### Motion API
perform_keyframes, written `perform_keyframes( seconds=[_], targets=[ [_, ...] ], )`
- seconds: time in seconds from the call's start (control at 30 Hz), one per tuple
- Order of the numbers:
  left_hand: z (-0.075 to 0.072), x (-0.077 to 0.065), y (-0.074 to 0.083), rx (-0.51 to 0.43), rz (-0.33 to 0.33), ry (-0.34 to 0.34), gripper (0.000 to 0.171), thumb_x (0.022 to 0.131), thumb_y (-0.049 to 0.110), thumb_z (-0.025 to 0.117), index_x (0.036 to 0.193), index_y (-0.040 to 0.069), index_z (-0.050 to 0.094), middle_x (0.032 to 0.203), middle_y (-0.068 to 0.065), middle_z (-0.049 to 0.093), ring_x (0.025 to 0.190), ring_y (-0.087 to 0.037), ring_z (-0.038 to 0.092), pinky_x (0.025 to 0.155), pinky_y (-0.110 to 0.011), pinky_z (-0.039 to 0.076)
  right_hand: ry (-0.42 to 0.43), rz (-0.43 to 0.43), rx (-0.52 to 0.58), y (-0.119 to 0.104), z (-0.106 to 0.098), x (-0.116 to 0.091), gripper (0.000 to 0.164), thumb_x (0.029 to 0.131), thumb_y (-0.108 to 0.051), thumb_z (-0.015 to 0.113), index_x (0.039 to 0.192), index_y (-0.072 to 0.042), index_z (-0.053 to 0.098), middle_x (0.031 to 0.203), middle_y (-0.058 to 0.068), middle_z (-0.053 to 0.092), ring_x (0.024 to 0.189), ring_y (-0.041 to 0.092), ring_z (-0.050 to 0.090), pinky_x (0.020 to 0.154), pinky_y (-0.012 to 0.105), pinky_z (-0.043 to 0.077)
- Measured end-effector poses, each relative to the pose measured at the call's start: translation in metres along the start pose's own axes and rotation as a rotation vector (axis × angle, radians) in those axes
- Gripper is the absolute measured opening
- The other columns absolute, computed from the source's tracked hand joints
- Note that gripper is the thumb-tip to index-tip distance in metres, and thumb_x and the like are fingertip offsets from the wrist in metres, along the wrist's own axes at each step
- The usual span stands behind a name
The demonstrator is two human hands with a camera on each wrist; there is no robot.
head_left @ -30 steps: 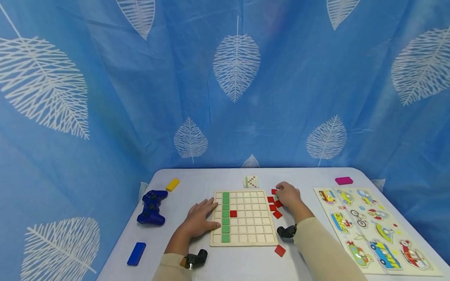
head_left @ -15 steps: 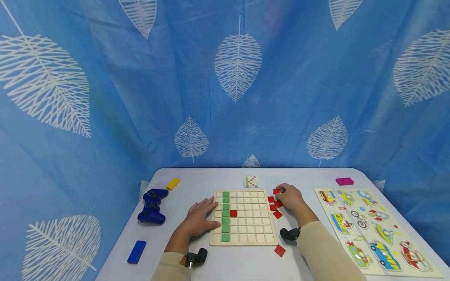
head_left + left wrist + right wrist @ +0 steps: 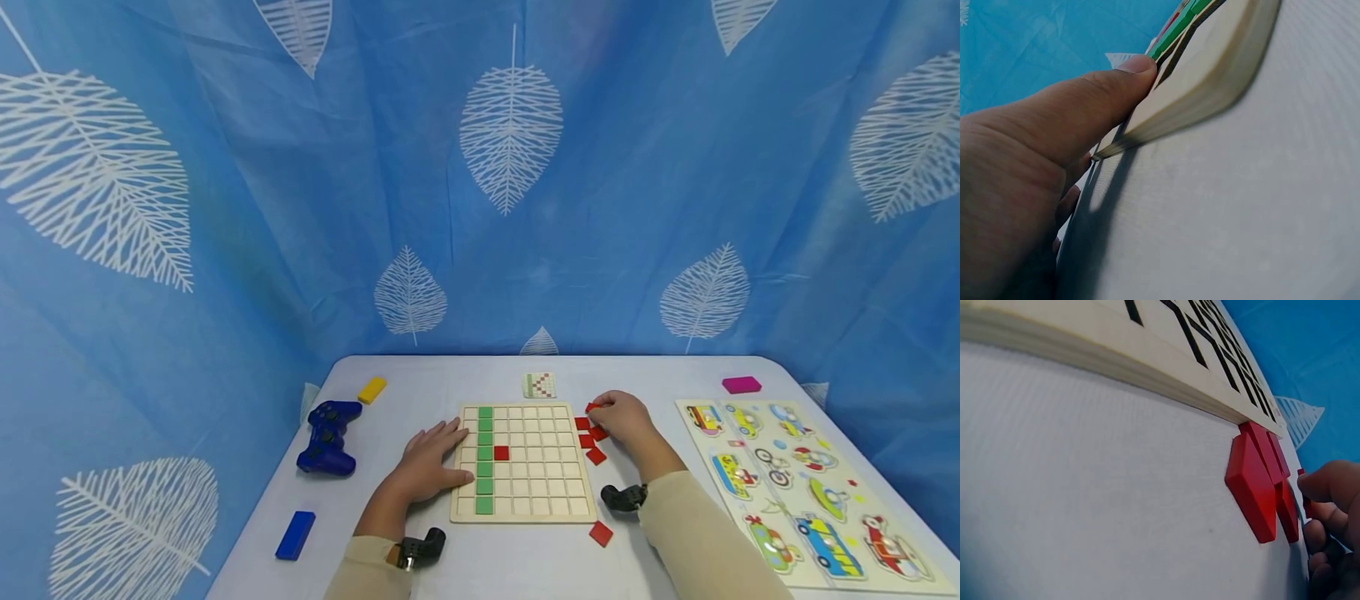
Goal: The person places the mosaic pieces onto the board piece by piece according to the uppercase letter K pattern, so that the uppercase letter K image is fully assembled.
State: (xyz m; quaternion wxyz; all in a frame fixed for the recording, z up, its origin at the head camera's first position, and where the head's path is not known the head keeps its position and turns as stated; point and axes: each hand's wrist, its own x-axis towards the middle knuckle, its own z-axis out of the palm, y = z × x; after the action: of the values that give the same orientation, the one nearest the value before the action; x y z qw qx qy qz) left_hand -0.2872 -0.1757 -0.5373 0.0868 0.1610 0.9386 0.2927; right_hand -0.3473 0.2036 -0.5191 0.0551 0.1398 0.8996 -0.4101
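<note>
Head view shows a person seated or standing at the white table, and I watch both bare hands. At the middle of this table lies the pale wooden grid board. Its second column from the left is filled with flat green square tiles, and one flat red square tile sits in the next column, just beside them. The board looks near to square, so I find no long axis; its left and right edges run away from the person.

The left hand rests on the left edge of the board, fingers spread and grasping nothing, with the thumb over the edge. Near the far right corner of the board, the right hand pinches another red tile between thumb and finger. Right wrist view shows this tile almost edge-on, its visible side steep; the rest is hidden by the fingers. Loose red tiles lie along the right edge, and a single one is near the near right corner, a corner pointing to the person.

Beyond the far edge is a small pattern card. Toward the table's right edge, a cream puzzle board carries colourful vehicle pieces.
</note>
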Motion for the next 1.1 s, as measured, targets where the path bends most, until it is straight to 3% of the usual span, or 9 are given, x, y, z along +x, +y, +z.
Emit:
perform_keyframes(
  seconds=[0.2,0.43,0.67,0.93,1.1],
  targets=[
    [-0.001,-0.001,0.0,-0.001,-0.002,-0.001,0.086,0.085,0.053,0.082,0.159,0.024,0.048,0.173,0.001,0.029,0.162,-0.03,0.02,0.13,-0.059,0.009,-0.024,-0.004,0.069,-0.008,0.0,-0.005,0.032,0.094,-0.021,0.072,0.12,-0.002,0.065,0.115,0.017,0.065,0.092,0.026,0.06,0.069,0.029,0.053],
    [0.0,-0.001,0.002,0.002,-0.001,-0.004,0.086,0.086,0.051,0.082,0.159,0.022,0.048,0.173,-0.001,0.03,0.162,-0.031,0.02,0.13,-0.06,0.009,-0.051,-0.025,0.14,-0.026,0.015,-0.016,0.032,0.096,-0.022,0.072,0.123,-0.008,0.064,0.124,0.017,0.063,0.094,0.028,0.062,0.066,0.03,0.057],
    [-0.002,-0.001,0.005,0.005,-0.005,-0.013,0.086,0.086,0.051,0.082,0.159,0.022,0.047,0.173,-0.001,0.03,0.162,-0.03,0.02,0.131,-0.059,0.009,-0.022,-0.161,0.065,-0.038,0.027,-0.025,0.03,0.096,-0.025,0.075,0.122,-0.013,0.067,0.121,0.015,0.065,0.096,0.028,0.06,0.066,0.033,0.054],
    [-0.002,-0.001,0.003,-0.003,-0.008,-0.013,0.086,0.086,0.052,0.082,0.159,0.023,0.047,0.173,0.0,0.029,0.162,-0.03,0.019,0.131,-0.059,0.007,-0.089,-0.281,0.095,-0.048,0.045,-0.038,0.023,0.097,-0.023,0.074,0.119,-0.014,0.069,0.119,0.01,0.067,0.103,0.027,0.062,0.078,0.037,0.054],
    [-0.001,-0.001,0.003,0.002,-0.005,-0.009,0.086,0.086,0.053,0.082,0.159,0.024,0.047,0.173,0.0,0.029,0.162,-0.03,0.019,0.131,-0.059,0.008,-0.123,-0.325,0.099,-0.056,0.056,-0.045,0.022,0.096,-0.019,0.076,0.116,-0.015,0.07,0.113,0.007,0.067,0.098,0.024,0.061,0.074,0.035,0.053]
  ],
)
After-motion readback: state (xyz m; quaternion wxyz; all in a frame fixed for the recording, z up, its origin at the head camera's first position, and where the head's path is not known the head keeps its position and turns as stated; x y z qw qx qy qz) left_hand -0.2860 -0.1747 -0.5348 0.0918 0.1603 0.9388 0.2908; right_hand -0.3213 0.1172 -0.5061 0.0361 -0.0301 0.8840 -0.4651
